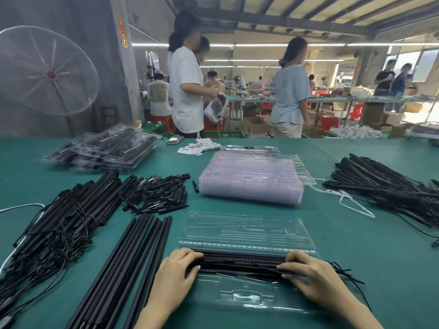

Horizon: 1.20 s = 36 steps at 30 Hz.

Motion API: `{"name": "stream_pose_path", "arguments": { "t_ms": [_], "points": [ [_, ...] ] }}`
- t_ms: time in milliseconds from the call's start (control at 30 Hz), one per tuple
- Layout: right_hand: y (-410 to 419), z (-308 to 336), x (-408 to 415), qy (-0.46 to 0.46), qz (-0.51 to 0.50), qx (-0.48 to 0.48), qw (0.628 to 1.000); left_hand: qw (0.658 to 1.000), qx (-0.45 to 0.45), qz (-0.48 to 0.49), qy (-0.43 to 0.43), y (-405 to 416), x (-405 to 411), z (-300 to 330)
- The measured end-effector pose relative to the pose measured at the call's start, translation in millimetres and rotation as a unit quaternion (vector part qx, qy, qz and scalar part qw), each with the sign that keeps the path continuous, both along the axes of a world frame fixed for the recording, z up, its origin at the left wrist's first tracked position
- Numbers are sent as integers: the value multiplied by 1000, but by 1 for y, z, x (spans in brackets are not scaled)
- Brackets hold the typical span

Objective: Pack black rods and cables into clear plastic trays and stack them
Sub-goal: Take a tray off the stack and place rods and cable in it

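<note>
- Head view: an open clear plastic tray (247, 233) lies on the green surface (356, 269) just in front of the person, with a bundle of black rods (242, 260) set across its middle.
- The left hand (174, 274) rests on the left end of the bundle, its fingers (190, 256) curled over the rods and pressing them down.
- The right hand (311, 279) covers the right end; its fingers (291, 267) lie close together, curled onto the rods and a thin black cable (344, 273) that trails off to the right.
- Left of the tray, loose long black rods (133, 257) lie side by side, next to a heap of rods with tangled cables (59, 222).
- Behind the tray stands a stack of empty clear trays (251, 179); short black pieces (156, 193) lie to its left.
- Filled trays (107, 148) are piled at the far left, and another heap of black rods (384, 186) lies at the right.
</note>
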State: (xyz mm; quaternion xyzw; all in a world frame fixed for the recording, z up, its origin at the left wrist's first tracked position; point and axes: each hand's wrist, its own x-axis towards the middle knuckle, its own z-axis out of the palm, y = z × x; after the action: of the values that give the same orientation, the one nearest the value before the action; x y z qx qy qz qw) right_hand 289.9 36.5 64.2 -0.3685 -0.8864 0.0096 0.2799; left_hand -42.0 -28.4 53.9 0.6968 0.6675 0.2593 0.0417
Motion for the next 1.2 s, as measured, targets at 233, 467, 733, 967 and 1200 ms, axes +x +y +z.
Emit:
{"name": "stream_pose_path", "arguments": {
  "t_ms": [233,467,733,967,1200],
  "points": [
    [-8,-1,-3,10,36,-66,997,999,18,7,-35,2,-1,2],
    [-12,-3,-3,30,48,-118,991,999,2,25,35,1,2,2],
    [-8,-5,-5,25,46,-138,989,998,28,25,-55,3,-11,5],
    [-6,-11,-13,54,2,-102,993,1000,5,3,30,4,-8,0],
    [-3,-14,-17,-37,3,-36,999,1000,-7,13,9,4,-8,1]
  ]
}}
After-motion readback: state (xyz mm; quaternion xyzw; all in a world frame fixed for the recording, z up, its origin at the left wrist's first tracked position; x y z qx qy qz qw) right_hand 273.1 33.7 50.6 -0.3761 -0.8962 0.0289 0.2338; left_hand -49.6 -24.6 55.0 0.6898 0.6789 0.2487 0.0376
